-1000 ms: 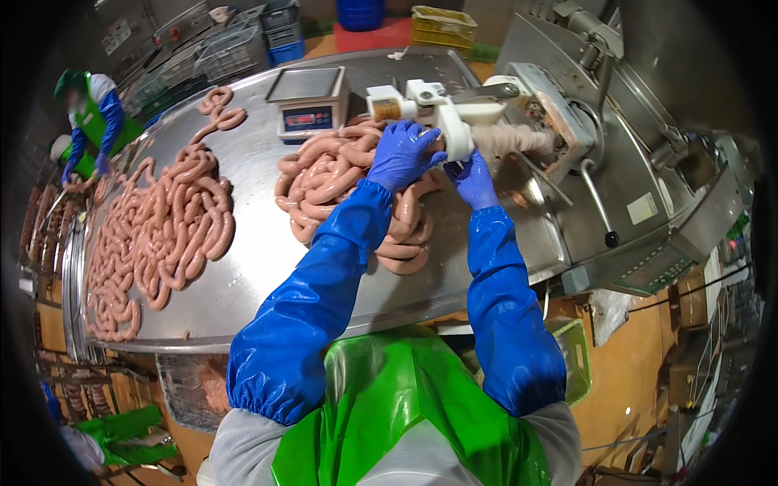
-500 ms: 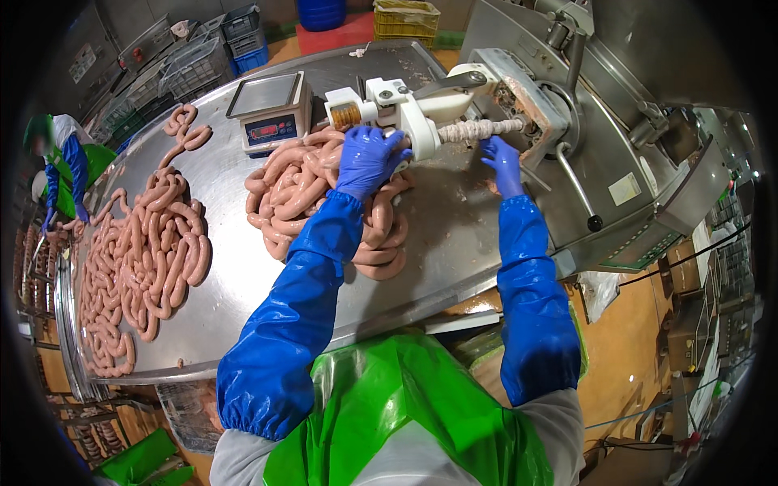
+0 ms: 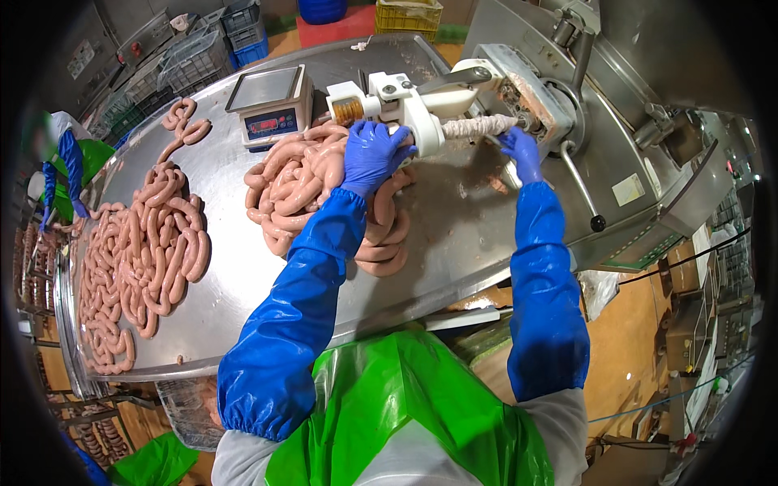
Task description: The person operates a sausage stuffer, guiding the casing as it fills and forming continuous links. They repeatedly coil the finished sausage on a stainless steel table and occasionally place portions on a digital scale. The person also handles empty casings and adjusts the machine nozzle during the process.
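My left hand, in a blue glove, curls round the outlet end of the white casing holder. What lies inside its fingers is mostly hidden. Below it lies a pile of thick pink sausage in one long coil. At the filling machine's side, my right hand closes its fingertips on the far end of the gathered pale casing, which is bunched along the stuffing tube. A meat-smeared housing stands just behind that hand.
A digital scale stands beyond the sausage pile on the steel table. Another sausage heap lies at the left. A co-worker in blue sleeves works past the left edge. A machine lever juts out at the right.
My right hand has moved up and right along the casing toward the machine housing. The left hand has shifted slightly right with the holder. The co-worker's arms have moved a little.
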{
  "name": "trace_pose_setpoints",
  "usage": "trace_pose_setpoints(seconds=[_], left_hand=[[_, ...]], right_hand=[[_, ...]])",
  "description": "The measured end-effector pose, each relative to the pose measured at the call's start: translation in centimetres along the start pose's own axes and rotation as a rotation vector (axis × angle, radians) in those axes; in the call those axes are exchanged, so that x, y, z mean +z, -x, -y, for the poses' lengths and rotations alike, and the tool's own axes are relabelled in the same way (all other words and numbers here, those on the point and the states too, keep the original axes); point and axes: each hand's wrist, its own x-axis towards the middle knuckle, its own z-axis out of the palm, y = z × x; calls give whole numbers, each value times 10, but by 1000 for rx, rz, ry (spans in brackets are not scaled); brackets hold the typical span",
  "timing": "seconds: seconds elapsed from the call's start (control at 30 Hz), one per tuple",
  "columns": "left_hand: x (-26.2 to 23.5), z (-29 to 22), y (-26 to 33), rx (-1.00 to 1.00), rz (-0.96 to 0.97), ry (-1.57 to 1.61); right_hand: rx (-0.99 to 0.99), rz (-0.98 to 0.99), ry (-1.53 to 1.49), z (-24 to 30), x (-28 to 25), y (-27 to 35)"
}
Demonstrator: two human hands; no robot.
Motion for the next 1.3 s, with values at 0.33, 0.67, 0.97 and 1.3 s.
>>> trace_pose_setpoints(seconds=[0.33,0.67,0.97,1.3], left_hand=[[-3,7,5,-147,111,48],[-147,100,-7,-568,1051,741],[-102,182,52,-320,554,-57],[-17,28,-12,-74,159,208]], right_hand=[[427,376,-859,8,164,63],[316,95,-883,2,177,74],[407,31,-927,23,188,83],[278,91,-773,6,170,78]])
